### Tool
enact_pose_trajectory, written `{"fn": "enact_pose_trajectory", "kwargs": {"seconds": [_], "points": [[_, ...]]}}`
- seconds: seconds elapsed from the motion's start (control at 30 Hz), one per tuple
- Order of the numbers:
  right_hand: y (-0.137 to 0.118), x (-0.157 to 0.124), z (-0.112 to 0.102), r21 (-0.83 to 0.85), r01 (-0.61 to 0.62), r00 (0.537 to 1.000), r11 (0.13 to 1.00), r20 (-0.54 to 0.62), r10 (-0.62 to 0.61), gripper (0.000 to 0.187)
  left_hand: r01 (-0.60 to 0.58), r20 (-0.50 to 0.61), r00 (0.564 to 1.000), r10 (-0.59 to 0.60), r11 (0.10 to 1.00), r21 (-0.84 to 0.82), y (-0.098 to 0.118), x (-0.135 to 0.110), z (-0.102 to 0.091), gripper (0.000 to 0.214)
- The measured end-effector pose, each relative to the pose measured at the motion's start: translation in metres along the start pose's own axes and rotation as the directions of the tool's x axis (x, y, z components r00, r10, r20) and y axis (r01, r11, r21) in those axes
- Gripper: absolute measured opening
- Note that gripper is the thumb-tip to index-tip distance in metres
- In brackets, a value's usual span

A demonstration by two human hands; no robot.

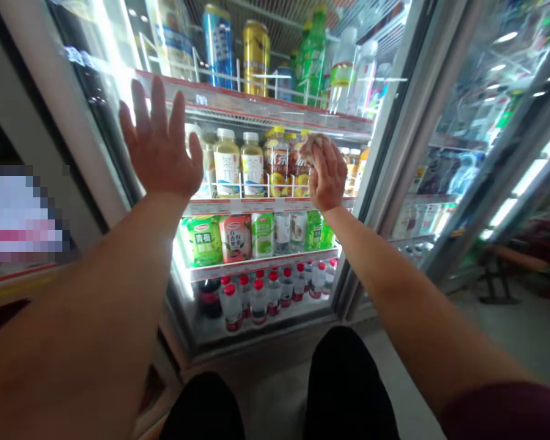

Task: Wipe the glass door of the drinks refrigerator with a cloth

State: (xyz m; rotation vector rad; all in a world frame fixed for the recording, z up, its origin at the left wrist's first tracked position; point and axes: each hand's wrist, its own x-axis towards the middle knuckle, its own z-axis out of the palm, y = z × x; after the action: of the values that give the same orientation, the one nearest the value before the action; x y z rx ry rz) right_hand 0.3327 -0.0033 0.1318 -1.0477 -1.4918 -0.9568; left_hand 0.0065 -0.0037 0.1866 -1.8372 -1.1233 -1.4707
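My left hand (160, 143) is raised with its fingers spread, palm toward the glass of a drinks fridge; whether it touches the glass I cannot tell. My right hand (327, 174) is closed over a crumpled pale cloth (312, 146), level with the middle shelf and up against the glass door (275, 235). Behind the right hand stand yellow-capped bottles of brown tea (278, 160). Pale bottles with white labels (227, 164) stand on that shelf between my two hands. Part of the cloth is hidden under my fingers.
Cans (256, 58) and a green bottle (312, 55) fill the upper shelf. Cartons (236, 238) sit lower, above red-capped water bottles (258, 302). A metal door frame (417, 116) runs down the right. My knees (348, 385) are bent near the fridge base.
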Motion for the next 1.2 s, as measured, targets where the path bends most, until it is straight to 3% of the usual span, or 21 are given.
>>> {"fn": "enact_pose_trajectory", "kwargs": {"seconds": [0.17,0.27,0.33,0.4,0.43,0.47,0.6,0.67,0.73,0.8,0.9,0.97,1.03,1.1,1.2], "points": [[-0.012,-0.004,0.002,-0.051,-0.007,0.999,0.999,-0.039,0.005,0.06,-0.082,-0.027,0.996,0.082,0.996,-0.029,-0.001,-0.004,-0.002,0.068],[-0.031,-0.018,0.001,-0.063,0.076,0.996,0.995,0.045,-0.073,0.059,-0.102,-0.032,0.994,0.103,0.995,0.007,-0.002,-0.005,-0.001,0.07],[-0.043,-0.025,-0.001,-0.025,0.233,0.955,0.972,0.193,-0.224,0.056,-0.118,-0.042,0.992,0.118,0.993,0.0,-0.002,-0.005,-0.002,0.07],[-0.051,-0.022,-0.004,0.043,0.394,0.863,0.918,0.325,-0.386,0.053,-0.116,-0.049,0.992,0.114,0.993,-0.025,0.0,-0.006,-0.003,0.068],[-0.052,-0.014,-0.006,0.061,0.438,0.831,0.897,0.354,-0.43,0.053,-0.105,-0.051,0.993,0.103,0.994,-0.042,0.001,-0.006,-0.004,0.068],[-0.053,-0.004,-0.007,0.056,0.447,0.827,0.893,0.355,-0.436,0.054,-0.093,-0.049,0.995,0.091,0.994,-0.056,0.002,-0.006,-0.005,0.068],[-0.045,0.051,-0.01,-0.084,0.215,0.964,0.973,0.179,-0.197,0.057,-0.051,-0.039,0.998,0.048,0.994,-0.097,0.005,-0.004,-0.005,0.07],[-0.041,0.066,-0.009,-0.102,0.105,0.99,0.989,0.101,-0.095,0.057,-0.013,-0.021,1.0,0.01,0.992,-0.124,0.006,-0.003,-0.005,0.071],[-0.04,0.067,-0.006,-0.078,0.095,0.992,0.992,0.085,-0.088,0.057,0.015,-0.005,1.0,-0.016,0.989,-0.147,0.009,-0.004,-0.007,0.07],[-0.041,0.061,-0.005,-0.023,0.187,0.975,0.982,0.123,-0.183,0.057,0.015,-0.008,1.0,-0.016,0.985,-0.171,0.013,-0.006,-0.01,0.066],[-0.038,0.062,-0.007,0.079,0.387,0.898,0.919,0.194,-0.395,0.054,0.01,-0.028,0.999,-0.016,0.98,-0.201,0.018,-0.009,-0.014,0.062],[-0.033,0.079,-0.01,0.098,0.436,0.877,0.895,0.177,-0.447,0.051,0.022,-0.03,0.999,-0.029,0.981,-0.192,0.021,-0.01,-0.015,0.062],[-0.026,0.103,-0.009,0.056,0.37,0.925,0.927,0.07,-0.373,0.05,0.029,-0.034,0.999,-0.035,0.985,-0.167,0.021,-0.011,-0.014,0.062],[-0.02,0.126,-0.004,0.02,0.211,0.973,0.977,-0.105,-0.208,0.05,0.012,-0.045,0.999,-0.017,0.992,-0.126,0.019,-0.011,-0.012,0.062],[-0.019,0.14,0.006,0.032,0.015,0.961,0.999,-0.275,-0.006,0.051,-0.063,-0.069,0.996,0.061,0.997,-0.034,0.011,-0.013,-0.009,0.061]]}}
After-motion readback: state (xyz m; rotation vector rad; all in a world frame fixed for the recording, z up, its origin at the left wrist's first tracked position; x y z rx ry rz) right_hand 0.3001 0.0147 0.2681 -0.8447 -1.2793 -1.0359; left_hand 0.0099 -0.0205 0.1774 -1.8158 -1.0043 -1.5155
